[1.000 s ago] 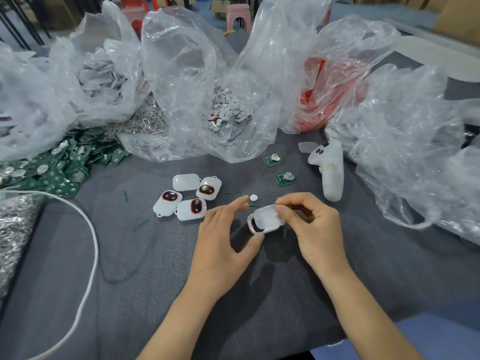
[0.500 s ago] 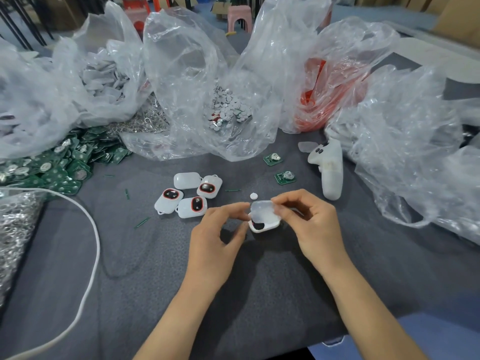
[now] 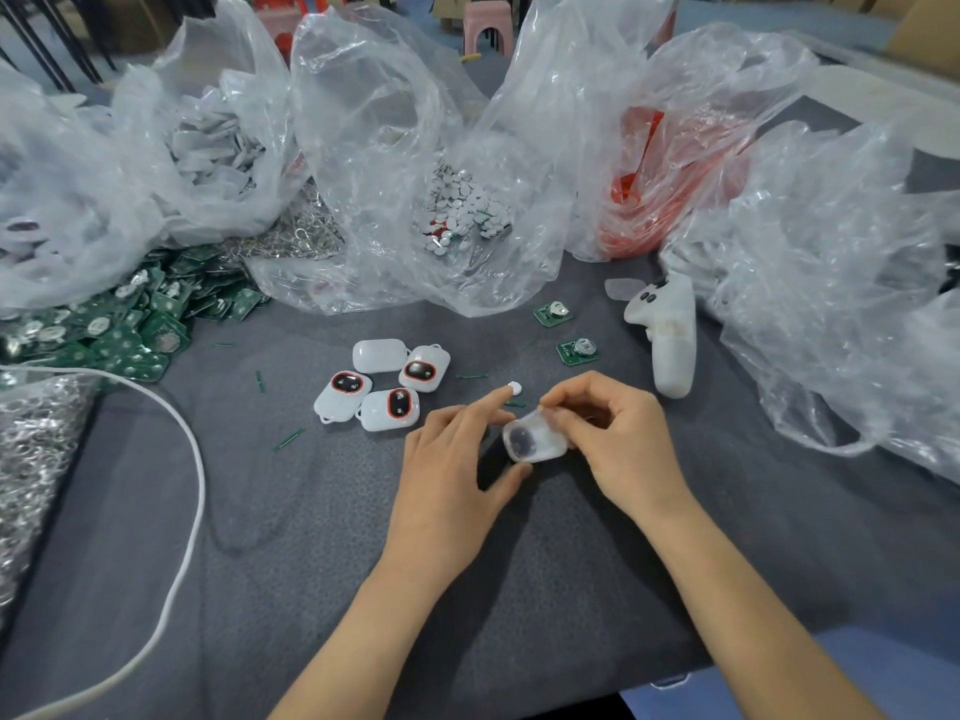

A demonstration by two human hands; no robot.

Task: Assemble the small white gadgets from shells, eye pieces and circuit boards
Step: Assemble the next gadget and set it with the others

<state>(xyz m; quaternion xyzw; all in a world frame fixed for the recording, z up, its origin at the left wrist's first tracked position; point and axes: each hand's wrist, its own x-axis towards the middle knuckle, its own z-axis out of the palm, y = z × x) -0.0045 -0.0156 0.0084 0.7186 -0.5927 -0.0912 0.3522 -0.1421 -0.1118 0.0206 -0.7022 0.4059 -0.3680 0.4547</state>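
Observation:
A small white shell (image 3: pixel 535 439) with a dark eye piece showing through it is held just above the grey table. My right hand (image 3: pixel 618 439) pinches its far right edge. My left hand (image 3: pixel 452 459) sits at its left side, thumb under the near edge and forefinger stretched out past the top. Several assembled white gadgets (image 3: pixel 384 387) with red-rimmed eyes lie to the left. Two green circuit boards (image 3: pixel 576 350) lie behind my hands, and a small white button (image 3: pixel 514 388) rests near my left fingertip.
Clear plastic bags ring the table: white shells (image 3: pixel 208 148), small white discs (image 3: pixel 462 210), red parts (image 3: pixel 654 200). A heap of green boards (image 3: pixel 119 324) and metal rings (image 3: pixel 31 459) lie left. A white controller (image 3: pixel 670 340) stands right; a white cable (image 3: pixel 192 491) crosses left.
The shell has been turned over between my hands, so the dark eye piece now faces me through it. My left forefinger has stretched out past the shell's top.

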